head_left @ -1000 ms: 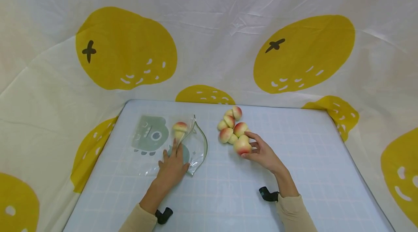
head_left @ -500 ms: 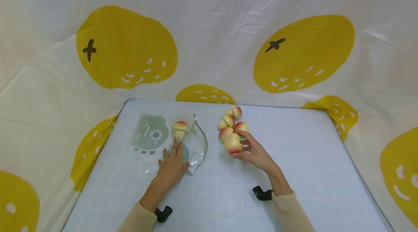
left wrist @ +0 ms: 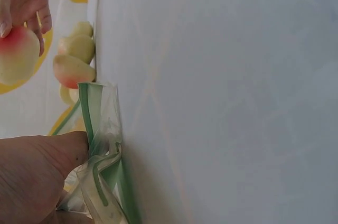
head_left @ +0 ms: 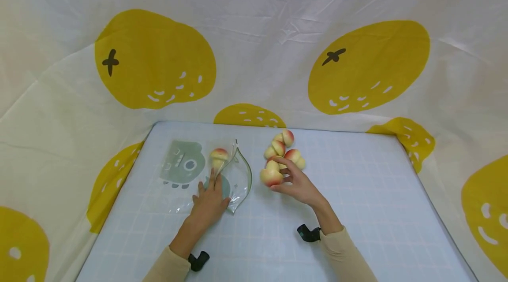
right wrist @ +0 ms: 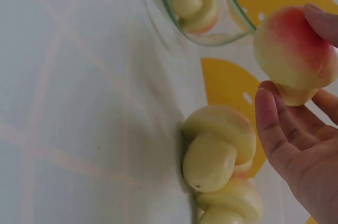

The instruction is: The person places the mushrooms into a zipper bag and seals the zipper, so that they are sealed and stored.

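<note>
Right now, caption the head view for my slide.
Right hand holds a mushroom near the open bag; left hand rests on the bag.

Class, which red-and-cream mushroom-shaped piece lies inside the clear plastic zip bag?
The mushroom-shaped piece just beyond the left hand; the right hand holds another piece, and the other four cluster outside.

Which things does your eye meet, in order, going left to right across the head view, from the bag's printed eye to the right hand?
Printed eye, bagged mushroom, bag's green rim, held mushroom, right hand.
</note>
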Available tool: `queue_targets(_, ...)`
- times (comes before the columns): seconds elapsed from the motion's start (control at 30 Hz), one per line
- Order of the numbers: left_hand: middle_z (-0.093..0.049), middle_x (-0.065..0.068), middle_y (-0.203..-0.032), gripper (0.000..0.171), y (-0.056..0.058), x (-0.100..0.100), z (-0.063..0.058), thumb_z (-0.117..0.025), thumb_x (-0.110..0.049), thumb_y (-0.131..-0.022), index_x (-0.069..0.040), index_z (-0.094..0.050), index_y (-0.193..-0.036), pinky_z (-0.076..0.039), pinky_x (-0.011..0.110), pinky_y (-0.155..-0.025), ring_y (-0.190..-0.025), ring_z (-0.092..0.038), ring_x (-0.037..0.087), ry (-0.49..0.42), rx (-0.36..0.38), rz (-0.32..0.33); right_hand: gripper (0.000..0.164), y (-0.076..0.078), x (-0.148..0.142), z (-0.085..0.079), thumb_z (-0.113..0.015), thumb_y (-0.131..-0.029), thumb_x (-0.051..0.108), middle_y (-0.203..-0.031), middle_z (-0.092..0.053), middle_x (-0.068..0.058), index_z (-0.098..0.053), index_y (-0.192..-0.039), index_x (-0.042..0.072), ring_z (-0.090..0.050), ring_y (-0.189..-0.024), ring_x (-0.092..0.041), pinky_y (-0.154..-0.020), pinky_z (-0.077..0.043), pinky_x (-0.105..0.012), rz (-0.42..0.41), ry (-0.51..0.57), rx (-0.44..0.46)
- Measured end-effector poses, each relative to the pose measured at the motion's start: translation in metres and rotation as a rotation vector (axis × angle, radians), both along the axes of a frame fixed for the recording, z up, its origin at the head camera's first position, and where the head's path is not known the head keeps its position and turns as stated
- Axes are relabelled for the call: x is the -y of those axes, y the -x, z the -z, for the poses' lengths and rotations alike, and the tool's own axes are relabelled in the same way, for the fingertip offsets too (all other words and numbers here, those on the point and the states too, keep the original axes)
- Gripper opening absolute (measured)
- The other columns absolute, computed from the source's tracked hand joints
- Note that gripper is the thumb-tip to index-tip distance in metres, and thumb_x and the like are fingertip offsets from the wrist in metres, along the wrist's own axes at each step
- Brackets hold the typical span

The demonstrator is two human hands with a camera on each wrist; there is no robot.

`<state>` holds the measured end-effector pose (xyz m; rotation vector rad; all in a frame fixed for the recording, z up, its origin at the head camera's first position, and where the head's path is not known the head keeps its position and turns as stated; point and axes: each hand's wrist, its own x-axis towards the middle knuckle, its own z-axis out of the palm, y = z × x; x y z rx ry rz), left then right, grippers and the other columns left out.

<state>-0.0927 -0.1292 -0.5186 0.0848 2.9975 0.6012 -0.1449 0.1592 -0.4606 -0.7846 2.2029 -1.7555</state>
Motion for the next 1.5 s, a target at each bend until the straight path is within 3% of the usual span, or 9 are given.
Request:
queue_targets(0.23,-0.010,0.023,-0.164,0.084,0.000,0.000,0.001,-0.074,-0.031,-0.091,0.006,-0.030,-0.152,-0.034,0.083,-0.084,-0.128,-0.028,0.069,-0.016,-0.003,-0.006,0.077,0.004,0.017,-0.002,-0.078,-0.082,-0.006,-0.143,-0.044,-0.024,-0.037,-0.147,-0.007,-0.054,-0.110,-0.044,-0.088,-0.048,-0.060,-0.030,0.023,0.023)
queue_targets(0.4,-0.010,0.023,-0.164,0.084,0.000,0.000,0.001,-0.074,-0.031,-0.091,0.006,-0.030,-0.152,-0.034,0.083,-0.084,-0.129,-0.028,0.069,-0.015,0.001,-0.008,0.075,0.006,0.030,-0.001,-0.079,-0.083,-0.005,-0.137,-0.046,-0.026,-0.039,-0.147,-0.005,-0.052,-0.112,-0.046,-0.090,-0.047,-0.060,-0.049,0.019,0.026)
queue_targets(0.7,-0.013,0.023,-0.164,0.083,0.000,0.000,0.001,-0.075,-0.030,-0.090,0.006,-0.032,-0.151,-0.034,0.082,-0.084,-0.128,-0.030,0.069,-0.014,-0.008,-0.019,0.076,0.009,0.051,0.002,-0.078,-0.083,-0.004,-0.147,-0.041,-0.021,-0.039,-0.148,-0.004,-0.054,-0.115,-0.041,-0.091,-0.048,-0.059,-0.113,-0.017,0.010)
queue_targets(0.8,-0.013,0.022,-0.164,0.084,0.001,0.000,0.001,-0.075,-0.030,-0.090,0.005,-0.032,-0.152,-0.034,0.082,-0.084,-0.128,-0.029,0.069,-0.017,-0.009,-0.021,0.076,0.012,0.059,0.005,-0.079,-0.082,-0.004,-0.144,-0.045,-0.023,-0.039,-0.147,-0.006,-0.055,-0.114,-0.041,-0.090,-0.049,-0.059,-0.139,-0.027,0.001)
queue_targets(0.93,-0.013,0.022,-0.164,0.084,0.001,0.000,0.001,-0.076,-0.031,-0.089,0.004,-0.032,-0.152,-0.035,0.082,-0.084,-0.128,-0.030,0.068,-0.012,-0.012,-0.016,0.077,0.020,0.065,0.024,-0.078,-0.083,-0.004,-0.143,-0.046,-0.024,-0.038,-0.148,-0.005,-0.055,-0.114,-0.043,-0.090,-0.048,-0.060,-0.143,-0.035,0.000)
queue_targets(1.13,-0.014,0.022,-0.163,0.084,0.001,0.000,-0.001,-0.076,-0.030,-0.089,0.005,-0.033,-0.151,-0.036,0.081,-0.084,-0.127,-0.031,0.068,0.000,-0.013,-0.014,0.080,0.029,0.070,0.047,-0.080,-0.082,-0.002,-0.149,-0.044,-0.019,-0.038,-0.149,-0.001,-0.056,-0.113,-0.040,-0.088,-0.051,-0.056,-0.144,-0.038,-0.025)
queue_targets(1.37,-0.013,0.021,-0.164,0.084,0.001,0.000,-0.003,-0.075,-0.030,-0.090,0.005,-0.032,-0.152,-0.036,0.081,-0.084,-0.129,-0.030,0.068,0.008,0.006,-0.018,0.077,0.032,0.080,0.050,-0.082,-0.083,0.007,-0.146,-0.047,-0.013,-0.041,-0.148,0.001,-0.059,-0.108,-0.031,-0.084,-0.055,-0.041,-0.177,-0.096,-0.066)
queue_targets(1.5,-0.012,0.021,-0.164,0.083,0.000,-0.002,-0.004,-0.075,-0.031,-0.090,0.004,-0.032,-0.152,-0.036,0.081,-0.084,-0.129,-0.030,0.068,0.002,0.015,-0.013,0.078,0.034,0.088,0.051,-0.081,-0.084,0.012,-0.143,-0.048,-0.014,-0.039,-0.149,0.002,-0.061,-0.103,-0.028,-0.081,-0.055,-0.037,-0.129,-0.160,-0.070)
